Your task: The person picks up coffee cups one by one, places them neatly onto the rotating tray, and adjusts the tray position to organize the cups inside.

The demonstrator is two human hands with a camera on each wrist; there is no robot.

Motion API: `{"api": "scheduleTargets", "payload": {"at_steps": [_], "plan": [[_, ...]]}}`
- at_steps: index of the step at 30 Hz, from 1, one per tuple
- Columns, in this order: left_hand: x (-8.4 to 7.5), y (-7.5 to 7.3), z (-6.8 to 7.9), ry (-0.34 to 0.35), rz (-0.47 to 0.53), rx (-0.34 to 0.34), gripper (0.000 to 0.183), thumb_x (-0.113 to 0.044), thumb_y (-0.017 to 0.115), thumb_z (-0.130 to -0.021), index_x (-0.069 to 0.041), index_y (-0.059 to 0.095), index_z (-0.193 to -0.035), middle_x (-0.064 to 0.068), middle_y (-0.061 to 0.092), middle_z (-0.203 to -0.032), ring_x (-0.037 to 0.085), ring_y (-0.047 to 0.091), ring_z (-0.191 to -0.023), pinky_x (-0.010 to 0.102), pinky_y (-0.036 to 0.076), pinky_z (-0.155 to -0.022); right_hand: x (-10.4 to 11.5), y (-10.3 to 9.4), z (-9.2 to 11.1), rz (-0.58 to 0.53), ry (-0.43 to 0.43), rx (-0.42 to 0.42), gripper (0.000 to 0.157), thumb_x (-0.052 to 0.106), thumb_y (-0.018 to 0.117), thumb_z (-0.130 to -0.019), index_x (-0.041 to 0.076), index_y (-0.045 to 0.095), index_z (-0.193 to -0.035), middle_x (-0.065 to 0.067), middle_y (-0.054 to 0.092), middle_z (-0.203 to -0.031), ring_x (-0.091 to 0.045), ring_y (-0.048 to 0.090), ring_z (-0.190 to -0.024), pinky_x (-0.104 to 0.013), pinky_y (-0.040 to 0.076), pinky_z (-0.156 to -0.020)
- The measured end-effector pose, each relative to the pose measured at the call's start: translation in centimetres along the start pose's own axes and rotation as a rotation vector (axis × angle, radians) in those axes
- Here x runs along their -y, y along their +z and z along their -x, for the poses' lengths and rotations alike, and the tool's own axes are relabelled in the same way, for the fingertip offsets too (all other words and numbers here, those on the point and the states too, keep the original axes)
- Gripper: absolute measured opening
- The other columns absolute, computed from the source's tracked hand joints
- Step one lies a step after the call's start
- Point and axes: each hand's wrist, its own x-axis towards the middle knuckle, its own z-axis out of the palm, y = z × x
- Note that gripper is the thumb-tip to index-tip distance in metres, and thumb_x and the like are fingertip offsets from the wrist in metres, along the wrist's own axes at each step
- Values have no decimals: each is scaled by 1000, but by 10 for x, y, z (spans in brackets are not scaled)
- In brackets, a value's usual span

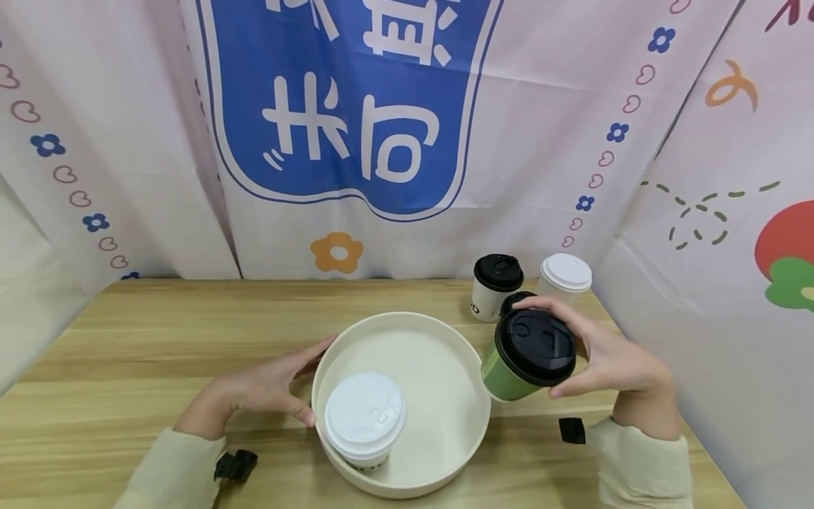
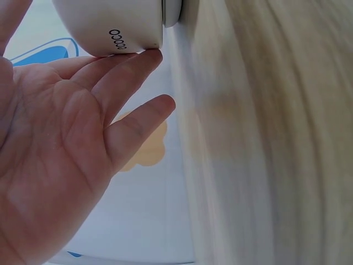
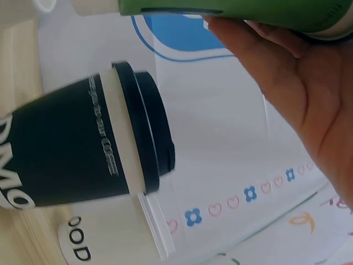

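My right hand [image 1: 610, 360] grips a green paper cup [image 1: 501, 376] with a black lid, holding it tilted over the right rim of a round cream tray [image 1: 439, 403]. In the right wrist view, the fingers touch the green side of this cup [image 3: 231, 10]. At the tray's left side is my left hand [image 1: 270, 385], thumb and fingers spread. Its fingertips lie against the outer wall of the tray [image 2: 110, 27], near small printed letters. Inside the tray, on the left, stands a cup with a white lid [image 1: 365, 413].
Behind the right hand stand a white cup with a black lid [image 1: 490, 297], a white-lidded cup [image 1: 566, 272] and a dark cup [image 3: 60, 149], mostly hidden in the head view. A printed cloth [image 1: 407, 240] hangs behind the wooden table [image 1: 159, 339].
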Motion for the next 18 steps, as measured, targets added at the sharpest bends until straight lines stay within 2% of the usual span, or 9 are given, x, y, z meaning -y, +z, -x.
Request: {"api": "scheduleTargets", "payload": {"at_steps": [3, 7, 18], "plan": [[-1, -1, 0, -7, -19, 1, 123, -38, 85, -74, -5, 4, -160, 25, 14, -164, 47, 27, -147, 20, 29, -117, 0, 4, -6, -11, -31, 15, 103, -9, 84, -67, -3, 24, -151, -14, 42, -147, -13, 47, -132, -18, 45, -105], [-2, -1, 0, -12, -22, 6, 122, -40, 84, -75, -7, 4, -160, 25, 14, -164, 47, 28, -147, 15, 29, -114, 0, 10, -15, -4, -73, 43, 105, -6, 87, -66, -4, 25, -150, -14, 45, -144, -15, 48, -131, -19, 43, -108], [-1, 0, 0, 2, 2, 9, 122, -38, 84, -75, -9, 3, -161, 25, 14, -164, 48, 27, -147, 12, 28, -112, -3, 26, -35, -54, -109, 164, 105, 6, 90, -69, -1, 25, -151, -15, 46, -145, -20, 50, -133, -26, 42, -112]]}}
